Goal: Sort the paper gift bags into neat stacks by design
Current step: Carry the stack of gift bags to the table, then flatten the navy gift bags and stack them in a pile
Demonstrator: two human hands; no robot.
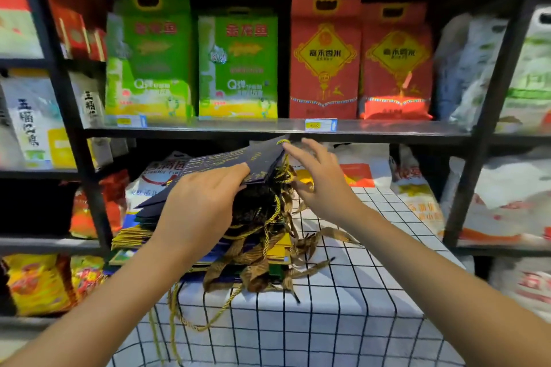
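A pile of flat paper gift bags [140, 235] lies on a table with a white grid cloth [343, 301]; yellow and dark blue edges show in it. Gold cords and brown ribbon handles [268, 262] spill from its right side. My left hand [202, 202] grips a bundle of dark blue bags with gold print [232, 159], lifted and tilted up off the pile. My right hand [316, 176] has its fingers spread, and its fingertips touch the raised top corner of that bundle by a gold cord loop.
Black metal shelving [268, 129] stands right behind the table, holding green boxes [238, 65], red boxes [325, 59] and white sacks [507, 197]. The shelf edge hangs just above the raised bags. Bare cloth shows on the table's right half.
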